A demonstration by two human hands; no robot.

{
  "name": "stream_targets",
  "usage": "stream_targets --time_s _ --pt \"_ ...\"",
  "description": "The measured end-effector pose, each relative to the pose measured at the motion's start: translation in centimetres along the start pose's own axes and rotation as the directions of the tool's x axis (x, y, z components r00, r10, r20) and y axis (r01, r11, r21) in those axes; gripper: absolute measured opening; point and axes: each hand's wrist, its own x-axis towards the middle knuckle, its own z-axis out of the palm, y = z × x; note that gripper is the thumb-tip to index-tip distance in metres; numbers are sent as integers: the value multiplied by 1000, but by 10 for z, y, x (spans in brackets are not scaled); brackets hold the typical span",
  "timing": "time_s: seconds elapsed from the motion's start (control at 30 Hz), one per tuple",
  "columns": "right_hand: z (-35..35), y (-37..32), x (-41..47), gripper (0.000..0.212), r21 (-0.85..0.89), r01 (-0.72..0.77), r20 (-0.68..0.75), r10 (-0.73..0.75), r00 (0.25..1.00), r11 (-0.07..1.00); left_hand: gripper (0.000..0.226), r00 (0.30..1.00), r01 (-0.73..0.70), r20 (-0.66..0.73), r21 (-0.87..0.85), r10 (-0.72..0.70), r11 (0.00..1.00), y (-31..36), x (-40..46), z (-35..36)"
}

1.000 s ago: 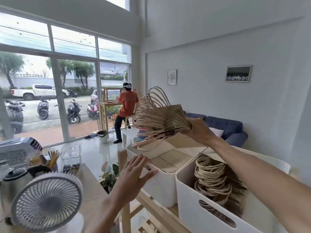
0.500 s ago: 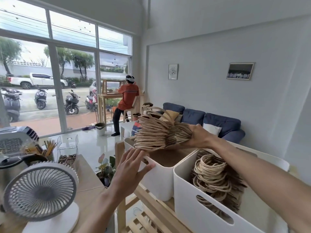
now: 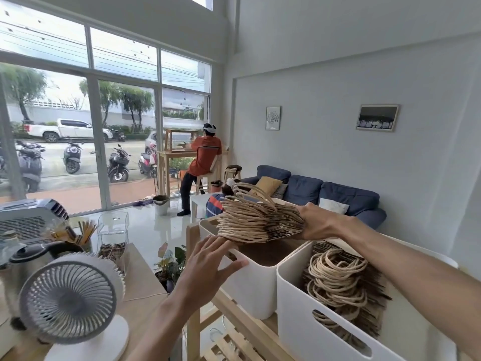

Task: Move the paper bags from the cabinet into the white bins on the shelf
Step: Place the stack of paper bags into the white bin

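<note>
My right hand [image 3: 316, 222] grips a thick stack of brown paper bags [image 3: 260, 220], flat and level, twine handles pointing left, just above the far white bin [image 3: 257, 282]. That bin shows a brown bottom. My left hand [image 3: 208, 264] rests with spread fingers on this bin's near left rim, fingertips touching the handles. The near white bin [image 3: 299, 324] on the right holds a pile of paper bags [image 3: 343, 285] with coiled handles. Both bins stand on a wooden slatted shelf [image 3: 234, 313].
A white desk fan [image 3: 69, 306], a kettle [image 3: 33, 256], a pencil cup and a clear box stand on the wooden counter [image 3: 140, 290] at left. A plant [image 3: 169, 261] sits below. Farther off are a person at a wooden table by the window and a blue sofa [image 3: 325, 191].
My right hand has lowered the stack of bags from chest height down onto the far bin's opening. My left hand has slid up to the bin's rim and the handles.
</note>
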Motion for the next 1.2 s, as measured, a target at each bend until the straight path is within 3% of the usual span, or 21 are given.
stream_targets --time_s 0.17,0.33,0.47,0.6,0.73,0.83,0.9,0.97,1.1,1.2 --pt "0 -8 7 74 -49 -127 165 133 977 991 45 1000 18 -12 -44 -19 999 -6 -1 0" --pt "-2 -13 29 110 -255 -313 470 400 787 915 37 999 -25 -44 -56 23 998 -2 -3 4" --pt "0 -10 37 123 -404 -399 477 562 676 823 36 990 -60 -132 -158 39 986 -2 -4 -1" --pt "-1 -16 36 113 -383 -331 518 498 696 862 39 971 -96 -229 -137 62 986 -3 -5 -7" --pt "-10 -28 32 129 -390 -362 526 528 667 846 41 984 -71 -169 -104 53 992 -6 -1 -14" --pt "-21 -38 26 146 -195 -435 599 458 657 879 40 996 -72 -43 15 73 997 -7 7 -18" --pt "-27 -48 24 148 -7 -432 598 350 722 902 37 997 -82 7 70 82 994 -9 13 -20" --pt "-25 -63 23 143 71 -361 567 260 781 930 37 996 -85 41 2 85 996 -13 17 -23" --pt "9 -83 27 126 -155 -239 455 284 844 958 47 989 -105 93 -103 115 989 -21 27 -27" --pt "26 -86 31 119 -175 -265 451 316 834 948 49 979 -127 153 -67 136 990 -22 36 -33"
